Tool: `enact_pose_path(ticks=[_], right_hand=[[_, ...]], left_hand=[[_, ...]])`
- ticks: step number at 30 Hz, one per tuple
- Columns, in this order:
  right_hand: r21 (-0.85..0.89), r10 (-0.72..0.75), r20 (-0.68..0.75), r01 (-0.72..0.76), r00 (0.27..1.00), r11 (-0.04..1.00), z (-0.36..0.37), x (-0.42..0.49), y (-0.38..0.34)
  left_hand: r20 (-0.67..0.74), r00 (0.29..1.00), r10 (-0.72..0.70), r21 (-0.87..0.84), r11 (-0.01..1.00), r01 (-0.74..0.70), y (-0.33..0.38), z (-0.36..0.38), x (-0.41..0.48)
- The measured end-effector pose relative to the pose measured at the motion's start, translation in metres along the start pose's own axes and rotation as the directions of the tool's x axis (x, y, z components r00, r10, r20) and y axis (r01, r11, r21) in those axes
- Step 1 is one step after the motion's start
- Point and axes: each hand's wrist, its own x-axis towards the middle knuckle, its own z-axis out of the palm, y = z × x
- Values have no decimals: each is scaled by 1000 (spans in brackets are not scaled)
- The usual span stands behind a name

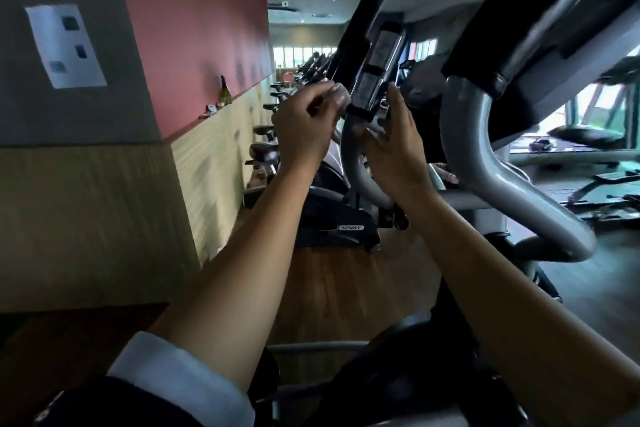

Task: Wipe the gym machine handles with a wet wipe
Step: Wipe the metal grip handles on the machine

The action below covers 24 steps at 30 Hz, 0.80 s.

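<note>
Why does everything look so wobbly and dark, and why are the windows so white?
Head view: the wide lens bends and tilts the walls and the grey bar; the far windows glare white while the room stays dim; the paper on the wall and the hands, left and right, are smeared by motion blur.

Left hand [306, 125] curled, right hand [394, 149] spread.

Both hands crowd a grey handle bar [349, 152], the left hand [304, 125] on its left, the right hand [394, 149] on its right. A thick silver tube [485, 163] blocks the right side. Left, toward the wall [86, 201], stays open.
</note>
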Motion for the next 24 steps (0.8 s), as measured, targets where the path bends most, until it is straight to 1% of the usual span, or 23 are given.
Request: enact_pose_path(ticks=[4, 7, 11, 17, 21, 24], right_hand=[[26, 59, 25, -60, 998, 998, 4, 18, 6], [25, 40, 26, -40, 999, 999, 3, 21, 11], [-34, -14, 7, 14, 1000, 999, 0, 21, 16], [46, 19, -44, -17, 999, 999, -1, 19, 15], [31, 37, -56, -35, 998, 999, 0, 18, 17], [21, 39, -58, -38, 998, 999, -1, 19, 17]], left_hand=[[111, 987, 120, -135, 985, -104, -17, 13, 19], [163, 973, 162, -221, 967, -124, -22, 24, 25], [178, 976, 123, -259, 963, -74, -12, 35, 40], [273, 958, 83, -316, 949, 8, -15, 32, 36], [284, 955, 88, -315, 949, 6, -13, 31, 36], [252, 963, 100, -281, 959, -26, -9, 36, 43]])
